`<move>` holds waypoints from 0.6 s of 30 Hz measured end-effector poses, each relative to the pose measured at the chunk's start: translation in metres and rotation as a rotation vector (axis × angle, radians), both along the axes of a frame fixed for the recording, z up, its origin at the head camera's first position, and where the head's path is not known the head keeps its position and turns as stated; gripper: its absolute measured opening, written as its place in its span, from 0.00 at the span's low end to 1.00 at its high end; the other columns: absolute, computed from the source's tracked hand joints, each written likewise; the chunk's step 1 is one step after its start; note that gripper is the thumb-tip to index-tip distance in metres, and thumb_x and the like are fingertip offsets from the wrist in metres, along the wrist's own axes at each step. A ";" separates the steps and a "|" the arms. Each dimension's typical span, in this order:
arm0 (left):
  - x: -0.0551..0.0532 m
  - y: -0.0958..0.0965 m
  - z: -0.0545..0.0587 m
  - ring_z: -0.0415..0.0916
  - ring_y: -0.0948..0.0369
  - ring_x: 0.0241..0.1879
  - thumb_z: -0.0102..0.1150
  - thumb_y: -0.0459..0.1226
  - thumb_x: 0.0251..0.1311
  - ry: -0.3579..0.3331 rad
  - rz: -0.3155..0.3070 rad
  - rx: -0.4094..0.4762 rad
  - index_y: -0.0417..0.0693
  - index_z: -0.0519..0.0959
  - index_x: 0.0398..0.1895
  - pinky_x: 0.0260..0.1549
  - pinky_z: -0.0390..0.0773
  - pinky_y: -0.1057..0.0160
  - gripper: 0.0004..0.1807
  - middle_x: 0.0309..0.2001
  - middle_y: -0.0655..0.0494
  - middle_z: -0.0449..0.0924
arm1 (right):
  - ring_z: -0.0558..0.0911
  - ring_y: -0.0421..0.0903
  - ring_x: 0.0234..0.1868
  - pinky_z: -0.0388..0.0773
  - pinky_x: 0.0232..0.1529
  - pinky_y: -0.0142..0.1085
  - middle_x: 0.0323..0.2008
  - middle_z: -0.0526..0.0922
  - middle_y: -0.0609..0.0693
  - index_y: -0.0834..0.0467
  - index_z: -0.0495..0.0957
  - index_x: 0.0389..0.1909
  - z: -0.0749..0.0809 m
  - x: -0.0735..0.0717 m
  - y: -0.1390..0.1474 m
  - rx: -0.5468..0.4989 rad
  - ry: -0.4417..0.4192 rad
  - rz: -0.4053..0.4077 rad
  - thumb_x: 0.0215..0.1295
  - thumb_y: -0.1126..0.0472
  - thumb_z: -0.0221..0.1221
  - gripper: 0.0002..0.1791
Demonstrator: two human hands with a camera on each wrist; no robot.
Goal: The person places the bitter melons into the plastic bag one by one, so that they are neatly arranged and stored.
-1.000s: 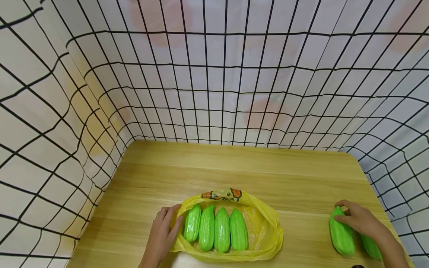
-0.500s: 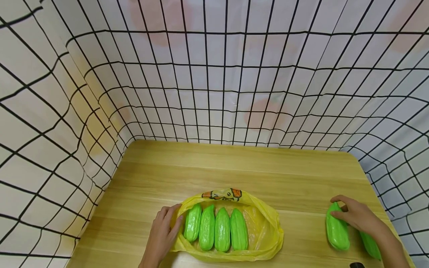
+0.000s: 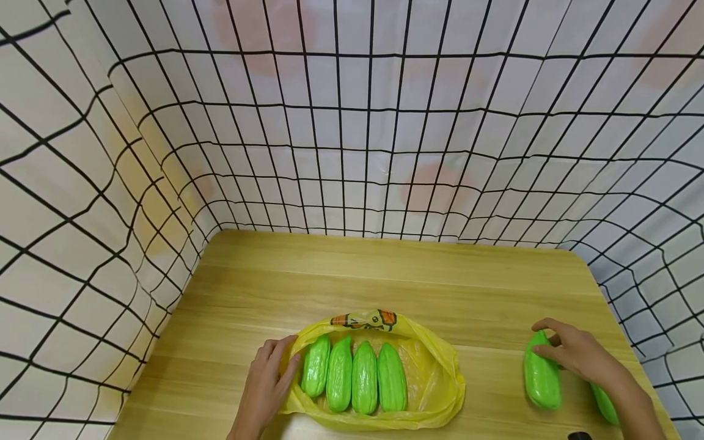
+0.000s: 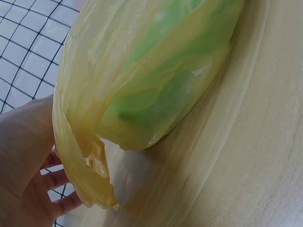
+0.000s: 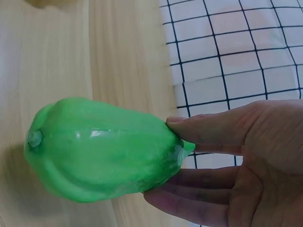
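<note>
A yellow plastic bag (image 3: 440,360) lies on its side with its mouth spread open, and several green, ribbed papayas (image 3: 352,379) stand in a row inside it. My left hand (image 3: 268,380) holds the bag's left rim; in the left wrist view, fingers show behind the thin plastic (image 4: 85,161). To the right of the bag, my right hand (image 3: 580,353) grips one glossy green papaya (image 3: 541,377) by its pointed end. The right wrist view shows thumb and fingers on either side of that tip, the papaya's stem end (image 5: 35,138) facing away from the hand.
Another green papaya (image 3: 605,403) lies on the table, partly hidden by the right forearm. A small dark object (image 3: 579,436) peeks in at the bottom edge. The wooden table (image 3: 352,263) is enclosed by a white cloth with a black grid (image 3: 352,122).
My right hand has moved left toward the bag with the papaya, drawing away from the other papaya on the right. The left hand and bag have kept their places.
</note>
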State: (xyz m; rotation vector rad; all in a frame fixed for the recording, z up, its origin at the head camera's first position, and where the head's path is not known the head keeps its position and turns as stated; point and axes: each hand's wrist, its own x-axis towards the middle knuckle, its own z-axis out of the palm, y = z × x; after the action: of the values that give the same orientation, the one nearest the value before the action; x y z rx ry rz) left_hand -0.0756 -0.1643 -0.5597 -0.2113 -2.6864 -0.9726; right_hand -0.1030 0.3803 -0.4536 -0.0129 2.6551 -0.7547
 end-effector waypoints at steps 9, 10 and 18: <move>0.000 0.000 0.000 0.68 0.62 0.36 0.64 0.39 0.66 -0.003 0.002 0.005 0.50 0.80 0.58 0.35 0.68 0.56 0.18 0.41 0.58 0.75 | 0.84 0.51 0.34 0.81 0.33 0.44 0.41 0.82 0.67 0.69 0.69 0.60 0.006 -0.005 -0.011 -0.028 0.008 0.007 0.69 0.57 0.62 0.26; 0.000 0.000 0.001 0.68 0.62 0.36 0.64 0.39 0.66 -0.005 0.003 0.006 0.50 0.80 0.58 0.35 0.68 0.56 0.18 0.41 0.58 0.75 | 0.85 0.52 0.35 0.81 0.33 0.43 0.41 0.82 0.67 0.69 0.69 0.60 0.006 -0.005 -0.013 -0.037 0.015 0.010 0.69 0.58 0.62 0.26; -0.001 0.000 0.001 0.69 0.61 0.37 0.63 0.39 0.66 -0.002 0.004 -0.001 0.50 0.80 0.58 0.34 0.68 0.56 0.17 0.41 0.57 0.76 | 0.84 0.55 0.39 0.82 0.32 0.39 0.41 0.82 0.66 0.70 0.69 0.60 0.013 -0.006 -0.025 -0.071 0.048 0.022 0.69 0.60 0.63 0.25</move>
State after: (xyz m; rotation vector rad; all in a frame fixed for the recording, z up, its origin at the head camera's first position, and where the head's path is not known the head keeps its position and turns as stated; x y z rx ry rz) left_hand -0.0762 -0.1643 -0.5590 -0.2056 -2.6887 -0.9704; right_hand -0.1089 0.3553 -0.4404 -0.0794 2.6675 -0.8511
